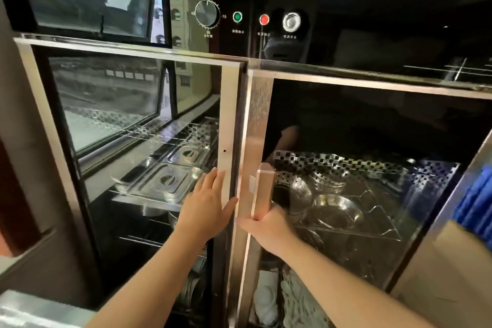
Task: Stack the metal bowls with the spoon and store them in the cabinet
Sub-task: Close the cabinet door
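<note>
The cabinet (239, 66) fills nearly the whole frame: black glass top panel w/ steel-framed glass doors below. Left door (138, 125) takes the left half, reflecting a window and buildings; right door (372, 168) takes the right half, dark glass. Through the left door, centre-left of frame, a wire shelf holds lidded steel pans (162, 184). Through the right door, centre-right, a perforated shelf carries metal bowls (336, 212), one shallow bowl in front w/ more behind it toward the upper left; can't tell if they're stacked, and no spoon can be made out. Blue item (474, 210) sits at the right edge, mid-height. Lower centre, pale cloths (269, 298) lie behind the glass. Left hand (206, 208) lies flat on the left door's steel edge strip, centre of frame, fingers straight and close together, thumb out to the right. Right hand (269, 228), just right of it, is wrapped round the bottom of the vertical door handle (263, 189), fingers clamped on it, thumb pointing left. Top centre: timer dial (207, 13), then green light (237, 17), red light (264, 19) and a round button (291, 21) in a row to its right.
</note>
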`<control>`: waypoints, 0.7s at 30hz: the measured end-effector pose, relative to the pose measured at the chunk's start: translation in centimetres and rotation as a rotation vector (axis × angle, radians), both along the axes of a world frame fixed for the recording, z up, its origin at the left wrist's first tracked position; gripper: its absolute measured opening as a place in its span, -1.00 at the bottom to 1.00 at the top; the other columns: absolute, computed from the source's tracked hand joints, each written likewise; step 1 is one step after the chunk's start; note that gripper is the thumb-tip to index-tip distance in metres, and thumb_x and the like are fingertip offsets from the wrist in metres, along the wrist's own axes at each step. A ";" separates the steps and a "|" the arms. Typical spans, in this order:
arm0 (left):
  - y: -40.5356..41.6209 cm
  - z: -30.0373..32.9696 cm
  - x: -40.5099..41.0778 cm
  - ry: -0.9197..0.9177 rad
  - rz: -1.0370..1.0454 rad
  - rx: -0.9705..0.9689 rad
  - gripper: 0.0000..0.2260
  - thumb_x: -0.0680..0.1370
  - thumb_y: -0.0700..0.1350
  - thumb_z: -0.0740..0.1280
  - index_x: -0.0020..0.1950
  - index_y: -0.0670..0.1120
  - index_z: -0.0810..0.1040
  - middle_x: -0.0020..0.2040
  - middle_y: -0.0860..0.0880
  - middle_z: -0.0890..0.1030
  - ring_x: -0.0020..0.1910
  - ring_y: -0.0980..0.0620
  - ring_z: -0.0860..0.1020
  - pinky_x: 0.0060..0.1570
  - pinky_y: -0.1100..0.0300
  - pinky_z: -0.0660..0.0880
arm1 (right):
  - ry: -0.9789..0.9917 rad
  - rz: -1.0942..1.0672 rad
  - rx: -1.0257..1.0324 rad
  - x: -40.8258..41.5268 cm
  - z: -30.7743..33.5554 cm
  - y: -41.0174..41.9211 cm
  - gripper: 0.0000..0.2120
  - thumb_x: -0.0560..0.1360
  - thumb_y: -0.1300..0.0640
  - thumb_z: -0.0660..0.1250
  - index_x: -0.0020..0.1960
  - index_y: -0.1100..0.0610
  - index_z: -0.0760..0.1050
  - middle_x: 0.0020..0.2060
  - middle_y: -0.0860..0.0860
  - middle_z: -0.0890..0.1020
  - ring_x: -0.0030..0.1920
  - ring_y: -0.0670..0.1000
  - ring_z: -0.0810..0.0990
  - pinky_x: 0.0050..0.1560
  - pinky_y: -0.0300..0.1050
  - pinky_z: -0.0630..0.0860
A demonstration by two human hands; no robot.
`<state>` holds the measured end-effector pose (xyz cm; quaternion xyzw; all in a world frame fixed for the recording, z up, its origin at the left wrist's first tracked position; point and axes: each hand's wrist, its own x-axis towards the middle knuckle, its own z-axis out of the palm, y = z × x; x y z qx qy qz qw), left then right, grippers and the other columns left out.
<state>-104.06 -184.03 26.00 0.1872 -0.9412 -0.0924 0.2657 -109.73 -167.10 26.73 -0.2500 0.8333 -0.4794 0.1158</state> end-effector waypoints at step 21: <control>0.5 -2.7 -5.0 0.076 0.033 -0.017 -0.62 0.54 -0.06 0.26 0.35 -0.12 0.42 0.53 0.09 -0.03 0.49 -0.28 0.30 0.13 -0.23 0.53 | 0.214 0.006 -0.003 -7.6 -0.2 -4.8 -0.76 0.33 -0.19 0.50 -0.12 -0.07 0.60 -0.25 -0.19 0.69 -0.28 -0.23 0.64 -0.33 -0.29 0.57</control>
